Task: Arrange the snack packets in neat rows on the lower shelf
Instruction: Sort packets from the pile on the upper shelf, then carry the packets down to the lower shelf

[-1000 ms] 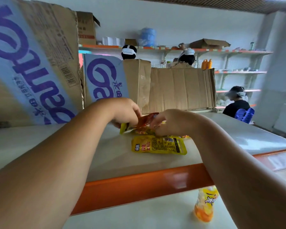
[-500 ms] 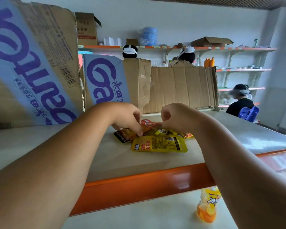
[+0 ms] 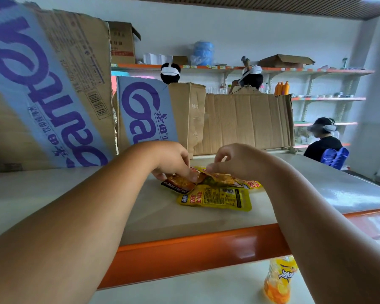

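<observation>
A small pile of snack packets lies on the white shelf (image 3: 75,194) with the orange front edge. A yellow packet (image 3: 215,197) lies flat nearest me. Behind it sit an orange-black packet (image 3: 179,183) at the left, an orange-yellow packet (image 3: 222,178) in the middle, and a yellow-red one (image 3: 251,184) at the right. My left hand (image 3: 171,159) pinches the orange-black packet against the shelf with thumb and fingers. My right hand (image 3: 235,160) hovers over the middle packet with curled fingers, its fingertips at that packet's top edge.
Flattened cardboard boxes (image 3: 53,95) with blue print stand along the shelf's back, plain cardboard (image 3: 246,123) to the right. An orange drink bottle (image 3: 279,279) stands on the shelf below. People with headsets (image 3: 323,137) are behind, by wall shelves.
Both hands have lowered the red-orange packet they held up onto the pile. The left hand now presses the orange-black packet down at the left; the right hand has opened slightly above the pile.
</observation>
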Tool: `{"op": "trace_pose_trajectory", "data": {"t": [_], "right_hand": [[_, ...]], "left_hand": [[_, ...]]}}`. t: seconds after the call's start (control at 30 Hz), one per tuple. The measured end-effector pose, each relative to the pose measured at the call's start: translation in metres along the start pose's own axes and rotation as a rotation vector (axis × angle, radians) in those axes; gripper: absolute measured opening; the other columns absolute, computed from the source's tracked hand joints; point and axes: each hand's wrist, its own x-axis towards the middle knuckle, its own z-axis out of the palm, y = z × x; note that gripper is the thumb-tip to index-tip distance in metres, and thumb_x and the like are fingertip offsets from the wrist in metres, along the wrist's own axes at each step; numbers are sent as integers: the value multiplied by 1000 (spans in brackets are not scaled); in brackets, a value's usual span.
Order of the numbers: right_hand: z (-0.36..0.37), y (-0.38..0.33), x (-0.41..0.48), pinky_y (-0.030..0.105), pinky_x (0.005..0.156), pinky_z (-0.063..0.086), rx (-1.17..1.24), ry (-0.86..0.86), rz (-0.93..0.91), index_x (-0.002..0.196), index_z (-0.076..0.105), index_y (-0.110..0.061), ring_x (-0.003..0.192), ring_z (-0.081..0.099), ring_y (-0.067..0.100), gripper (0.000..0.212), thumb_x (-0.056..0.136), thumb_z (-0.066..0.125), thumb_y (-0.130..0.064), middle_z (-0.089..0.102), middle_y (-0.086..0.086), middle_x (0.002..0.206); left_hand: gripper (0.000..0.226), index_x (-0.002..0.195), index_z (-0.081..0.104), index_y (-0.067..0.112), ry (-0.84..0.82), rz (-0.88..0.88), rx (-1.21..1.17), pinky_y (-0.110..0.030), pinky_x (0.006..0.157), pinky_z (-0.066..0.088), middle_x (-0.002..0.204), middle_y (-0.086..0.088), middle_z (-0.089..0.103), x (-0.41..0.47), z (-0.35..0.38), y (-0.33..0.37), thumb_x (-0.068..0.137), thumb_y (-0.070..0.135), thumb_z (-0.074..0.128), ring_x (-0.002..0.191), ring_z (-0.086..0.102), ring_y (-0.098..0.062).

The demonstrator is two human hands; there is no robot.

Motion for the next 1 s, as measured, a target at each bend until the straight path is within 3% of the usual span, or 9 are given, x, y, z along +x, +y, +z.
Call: {"op": "trace_pose_trajectory", "data": {"t": [0.1, 0.27, 0.43, 0.6, 0.7, 0.8, 0.9, 1.0], "right_hand": [[1, -2, -1, 38, 84, 55, -42, -61, -31, 101, 63, -34, 92, 64, 12, 44, 70, 81, -61, 65, -9, 106], [3, 0, 3, 44, 86, 58, -50, -74, -20, 103, 60, -33, 94, 64, 16, 42, 72, 81, -51, 64, -5, 109], [9, -5, 5, 31, 76, 46, -132, -22, -10, 102, 61, -25, 98, 58, 17, 44, 83, 68, -64, 63, -4, 106], [8, -6, 3, 32, 76, 43, -146, -20, -4, 107, 63, -22, 101, 55, 19, 26, 91, 68, -42, 61, 0, 115], [8, -5, 0, 31, 70, 43, -118, -6, -3, 105, 64, -22, 97, 57, 19, 18, 89, 66, -30, 61, 0, 111], [7, 0, 0, 30, 63, 46, -27, 71, 4, 97, 62, -21, 84, 60, 18, 18, 81, 72, -24, 63, 1, 101], [4, 3, -2, 36, 67, 54, 66, 155, -22, 92, 62, -23, 80, 63, 20, 22, 75, 76, -21, 65, 1, 98], [1, -6, -11, 28, 56, 44, 81, 219, -128, 96, 61, -28, 74, 60, 12, 27, 76, 76, -20, 64, -8, 100]], "left_hand": [[40, 103, 67, 26, 6, -9, 3, -26, 64, 57, 111, 1, 60, -1, -1, 1, 78, 51, 85, 95, 61, -16], [53, 102, 64, 26, 5, -58, 21, -30, 69, 59, 108, 0, 60, -1, 4, 6, 71, 65, 83, 97, 61, -19], [46, 105, 63, 26, 27, -41, 120, -36, 83, 63, 107, -1, 61, -3, 6, 12, 76, 53, 85, 96, 62, -20], [44, 110, 64, 27, 52, -13, 189, -39, 84, 63, 111, 0, 61, -11, 5, 16, 77, 49, 84, 95, 63, -19], [44, 113, 64, 28, 90, 16, 192, -33, 75, 56, 114, 2, 61, -17, 5, 14, 78, 47, 84, 94, 59, -15], [49, 117, 63, 30, 167, 6, 178, -28, 68, 47, 115, 5, 59, -29, 1, 2, 77, 46, 84, 94, 56, -13], [49, 110, 60, 37, 272, -13, 93, -33, 76, 56, 111, 8, 62, -45, -1, -21, 70, 50, 85, 93, 61, -13], [42, 108, 58, 40, 333, 28, -30, -34, 79, 58, 110, 12, 64, -67, -1, -48, 76, 42, 85, 94, 64, -10]]}}
